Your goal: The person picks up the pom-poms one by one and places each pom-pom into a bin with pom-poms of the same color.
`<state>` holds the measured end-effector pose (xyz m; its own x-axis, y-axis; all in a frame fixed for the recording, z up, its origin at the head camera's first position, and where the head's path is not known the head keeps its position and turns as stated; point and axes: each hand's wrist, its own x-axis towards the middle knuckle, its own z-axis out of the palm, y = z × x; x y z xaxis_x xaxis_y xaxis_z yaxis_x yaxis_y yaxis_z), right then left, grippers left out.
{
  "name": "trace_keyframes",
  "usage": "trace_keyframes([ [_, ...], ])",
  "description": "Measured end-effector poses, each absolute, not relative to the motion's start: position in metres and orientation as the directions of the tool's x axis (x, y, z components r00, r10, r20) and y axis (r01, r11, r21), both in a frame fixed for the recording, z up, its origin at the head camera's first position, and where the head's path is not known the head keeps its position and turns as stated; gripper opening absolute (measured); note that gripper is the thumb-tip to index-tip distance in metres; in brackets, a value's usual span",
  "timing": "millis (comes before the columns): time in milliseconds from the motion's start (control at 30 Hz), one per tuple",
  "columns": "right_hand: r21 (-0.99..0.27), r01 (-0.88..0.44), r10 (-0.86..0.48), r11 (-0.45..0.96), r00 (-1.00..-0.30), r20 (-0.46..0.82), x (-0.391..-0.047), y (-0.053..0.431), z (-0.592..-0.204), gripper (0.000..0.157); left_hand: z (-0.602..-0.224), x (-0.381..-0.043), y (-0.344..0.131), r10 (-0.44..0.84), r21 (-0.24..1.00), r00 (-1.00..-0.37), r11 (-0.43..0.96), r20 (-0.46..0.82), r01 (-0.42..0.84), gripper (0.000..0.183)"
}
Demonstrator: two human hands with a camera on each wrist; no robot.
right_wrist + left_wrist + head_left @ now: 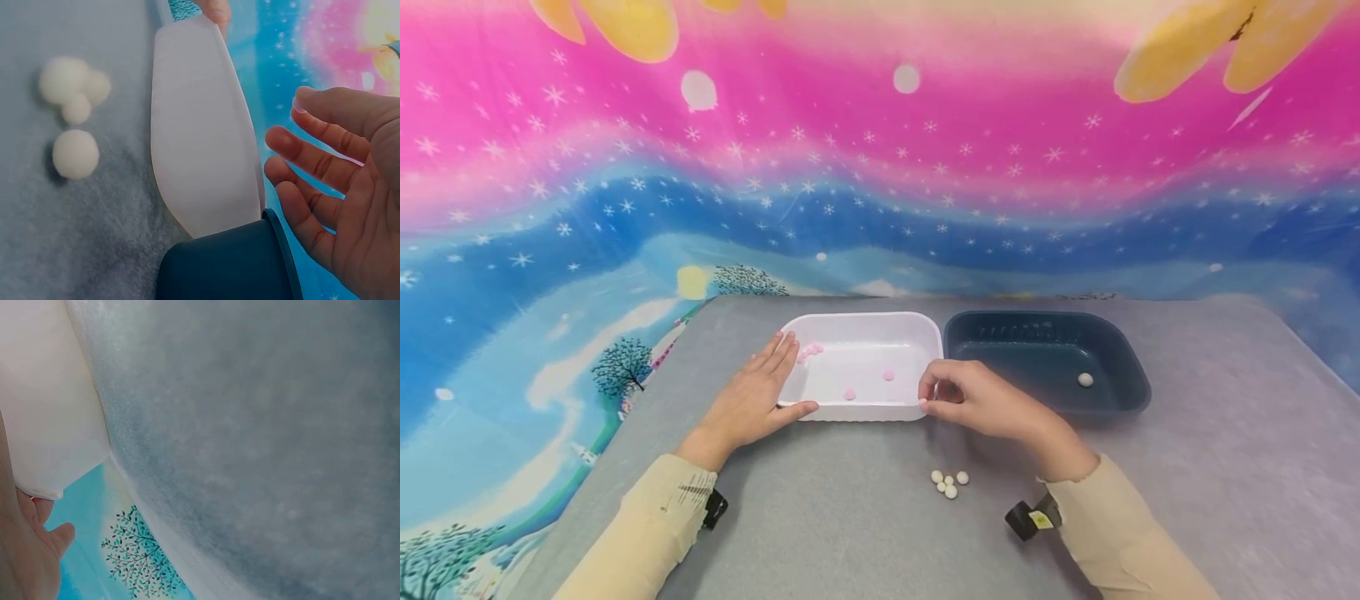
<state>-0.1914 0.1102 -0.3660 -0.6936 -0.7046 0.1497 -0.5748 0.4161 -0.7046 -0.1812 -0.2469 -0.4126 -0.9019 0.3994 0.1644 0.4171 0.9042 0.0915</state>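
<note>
My left hand (747,402) lies with straight fingers over the left edge of a white plastic basin (857,412), the thumb along its front rim. Between the thumb and index finger of my right hand (977,398), a small pink ball (299,105) is pinched, mostly covered by the fingertips. That hand hovers at the white basin's front right corner. Inside this basin are two separate pink balls, one farther right (888,375) and one nearer the front (850,394), plus a cluster of small pink pieces (810,353) near my left fingertips.
A dark blue basin (1037,403) stands right beside the white one and has one white ball (1086,380) in it. Several white balls (951,492) of differing sizes lie grouped on the grey tabletop (835,517) in front. A printed cloth (880,183) hangs behind the table.
</note>
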Motion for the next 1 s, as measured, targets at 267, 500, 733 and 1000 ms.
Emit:
trace_keyframes([
  [267, -0.717, -0.572, -0.681, 0.398, -0.708, 0.188, -0.199, 0.108, -0.369, 0.005, -0.412, -0.181, -0.247, 0.401, 0.088, -0.901, 0.904, 0.163, 0.418, 0.098],
  [500, -0.726, -0.563, -0.668, 0.395, -0.719, 0.194, -0.204, 0.106, -0.371, 0.005, -0.413, -0.180, -0.246, 0.406, 0.084, -0.897, 0.902, 0.174, 0.424, 0.099],
  [733, -0.725, -0.567, -0.662, 0.392, -0.721, 0.205, -0.210, 0.103, -0.372, 0.005, -0.411, -0.180, -0.246, 0.404, 0.085, -0.900, 0.903, 0.165, 0.421, 0.099],
  [1000, -0.719, -0.568, -0.656, 0.400, -0.725, 0.207, -0.216, 0.101, -0.375, 0.006, -0.411, -0.179, -0.245, 0.404, 0.086, -0.898, 0.902, 0.174, 0.423, 0.099],
])
